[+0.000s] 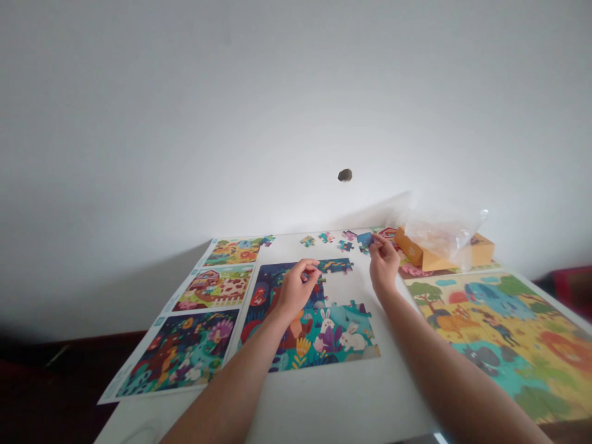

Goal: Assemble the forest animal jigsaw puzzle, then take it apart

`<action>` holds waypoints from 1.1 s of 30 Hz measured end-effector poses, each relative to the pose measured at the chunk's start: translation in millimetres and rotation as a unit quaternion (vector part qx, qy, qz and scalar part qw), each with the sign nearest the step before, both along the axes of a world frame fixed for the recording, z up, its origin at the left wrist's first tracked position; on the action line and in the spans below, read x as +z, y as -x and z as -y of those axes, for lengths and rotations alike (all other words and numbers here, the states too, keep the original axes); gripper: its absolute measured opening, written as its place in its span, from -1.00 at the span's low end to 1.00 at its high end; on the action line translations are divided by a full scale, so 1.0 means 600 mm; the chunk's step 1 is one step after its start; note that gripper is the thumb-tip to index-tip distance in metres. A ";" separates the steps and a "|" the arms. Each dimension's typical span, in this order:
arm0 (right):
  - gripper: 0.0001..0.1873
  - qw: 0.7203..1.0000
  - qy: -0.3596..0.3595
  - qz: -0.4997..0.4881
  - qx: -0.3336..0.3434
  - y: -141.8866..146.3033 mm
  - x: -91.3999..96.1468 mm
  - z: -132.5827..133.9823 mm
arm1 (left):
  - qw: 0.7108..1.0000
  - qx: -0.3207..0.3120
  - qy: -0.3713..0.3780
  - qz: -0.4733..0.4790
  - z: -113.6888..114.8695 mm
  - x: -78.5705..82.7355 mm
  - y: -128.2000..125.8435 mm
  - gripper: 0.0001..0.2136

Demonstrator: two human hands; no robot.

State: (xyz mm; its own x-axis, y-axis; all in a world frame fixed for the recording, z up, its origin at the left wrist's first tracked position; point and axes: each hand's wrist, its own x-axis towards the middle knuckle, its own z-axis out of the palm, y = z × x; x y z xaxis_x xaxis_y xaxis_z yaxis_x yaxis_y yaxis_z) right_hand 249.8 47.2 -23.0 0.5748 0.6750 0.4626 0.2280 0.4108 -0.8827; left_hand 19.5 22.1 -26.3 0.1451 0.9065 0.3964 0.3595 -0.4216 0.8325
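Note:
A partly assembled jigsaw puzzle (pixel 324 330) with white rabbits and plants lies in the middle of the white table (pixel 342 401). My left hand (pixel 296 290) rests over its upper part, fingers pinched on a small puzzle piece. My right hand (pixel 383 259) is further back, fingers closed on a blue puzzle piece (pixel 365 239). Several loose puzzle pieces (pixel 326 237) lie scattered near the table's far edge, just beyond both hands.
A sheet of three reference pictures (pixel 203 314) lies at the left. A finished colourful puzzle (pixel 509 333) fills the right side. An orange box (pixel 435 253) with a clear plastic bag (pixel 439 231) stands at the back right. A white wall rises behind.

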 end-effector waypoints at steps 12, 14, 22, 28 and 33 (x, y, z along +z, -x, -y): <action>-0.62 0.992 -0.026 -0.079 0.096 0.018 0.013 0.008 | 1.000 0.002 0.006 0.002 0.005 0.010 -0.002 -0.83; -0.62 0.990 -0.028 -0.087 0.110 0.019 0.013 0.009 | 1.000 0.002 0.003 0.003 0.005 0.010 -0.002 -0.83; -0.55 0.984 -0.011 -0.099 0.145 0.022 0.018 0.014 | 1.000 -0.002 -0.002 0.004 0.002 0.002 0.001 -0.81; -0.47 0.955 0.032 -0.103 0.278 0.058 0.028 0.037 | 1.000 -0.021 0.000 0.021 0.008 0.013 -0.003 -0.55; -0.43 0.925 0.061 -0.063 0.370 0.086 0.027 0.054 | 0.999 -0.025 -0.030 0.025 0.012 0.017 -0.003 -0.52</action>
